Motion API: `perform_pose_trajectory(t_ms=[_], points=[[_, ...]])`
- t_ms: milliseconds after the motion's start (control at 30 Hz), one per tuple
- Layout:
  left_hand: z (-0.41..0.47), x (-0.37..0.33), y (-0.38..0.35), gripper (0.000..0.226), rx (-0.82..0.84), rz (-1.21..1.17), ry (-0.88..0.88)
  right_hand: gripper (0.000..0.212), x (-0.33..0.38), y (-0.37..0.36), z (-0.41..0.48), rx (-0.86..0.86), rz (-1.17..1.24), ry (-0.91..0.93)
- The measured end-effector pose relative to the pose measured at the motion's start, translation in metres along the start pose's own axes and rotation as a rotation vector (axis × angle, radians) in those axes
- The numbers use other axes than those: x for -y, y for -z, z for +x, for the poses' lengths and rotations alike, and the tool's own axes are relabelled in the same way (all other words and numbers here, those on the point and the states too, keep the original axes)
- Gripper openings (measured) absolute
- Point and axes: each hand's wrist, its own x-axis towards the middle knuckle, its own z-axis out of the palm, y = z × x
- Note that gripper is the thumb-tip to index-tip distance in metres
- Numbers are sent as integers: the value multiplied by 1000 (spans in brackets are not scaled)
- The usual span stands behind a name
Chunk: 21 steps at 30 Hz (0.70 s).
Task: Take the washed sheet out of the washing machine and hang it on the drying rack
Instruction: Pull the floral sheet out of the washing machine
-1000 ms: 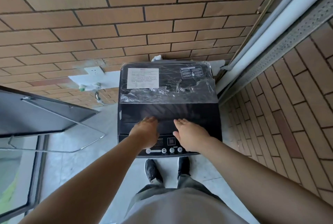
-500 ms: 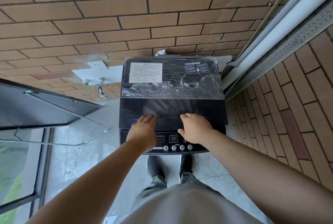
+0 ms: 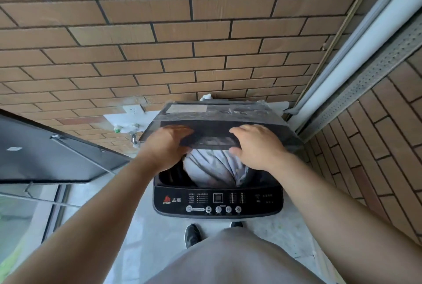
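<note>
lid (image 3: 210,134) has swung up off the washing machine (image 3: 217,201); left hand (image 3: 166,149) and right hand (image 3: 258,149) grip its edge, sheet (image 3: 212,169) bunched below.

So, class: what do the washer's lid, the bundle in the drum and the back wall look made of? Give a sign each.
Lid: probably tinted plastic or glass, glossy; partly see-through.
Bundle: pale fabric, matte; soft folds.
Wall: likely tan tile, matte; dark grout lines.

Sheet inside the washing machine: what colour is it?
Pale greyish white sheet, best in the head view.
</note>
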Motion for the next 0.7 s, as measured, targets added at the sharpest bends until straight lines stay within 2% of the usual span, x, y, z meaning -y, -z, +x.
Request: perform_pose_trajectory(t_ms=[100, 200, 267, 367, 400, 467, 567, 700], points=[[12, 2, 19, 37, -258, -76, 7, 26, 3, 11, 5, -261, 34, -20], [26, -1, 24, 12, -521, -107, -77, 10, 1, 13, 16, -568, -4, -61], [36, -2, 24, 4, -643, -68, -146, 8, -1, 17, 26, -678, -15, -70], [51, 1, 25, 5, -760, 31, -201, 5, -3, 23, 40, -766, 41, -74], [55, 2, 25, 5, -779, 56, -210, 6, -2, 24, 44, -773, 70, -81], [62, 3, 24, 13, -788, 88, -207, 20, -1, 24, 50, -777, 99, -95], [71, 2, 24, 33, -669, 124, -167, 44, -3, 25, 58, -774, 62, -80], [68, -7, 22, 52, -515, 96, -133, 69, -4, 32, 64, -517, 7, -123]])
